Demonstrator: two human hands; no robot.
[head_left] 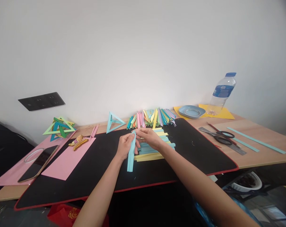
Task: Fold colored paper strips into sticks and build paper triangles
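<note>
My left hand (124,145) and my right hand (149,137) meet over a black desk mat (90,170) and both pinch the top of a folded light blue paper strip (131,156), which hangs down toward me. Just under my right hand lies a loose stack of yellow and blue paper strips (154,151). Behind the hands, a row of folded strips in many colours (152,118) leans by the wall. A single light blue paper triangle (114,122) stands to the left of that row.
Interlocked green and blue paper triangles (59,127) sit far left, with pink paper sheets (69,159), a phone (38,164) and a tape ring (34,155). On the right are scissors (222,137), a ruler, blue strips (256,140), a blue dish (192,111) and a water bottle (222,93).
</note>
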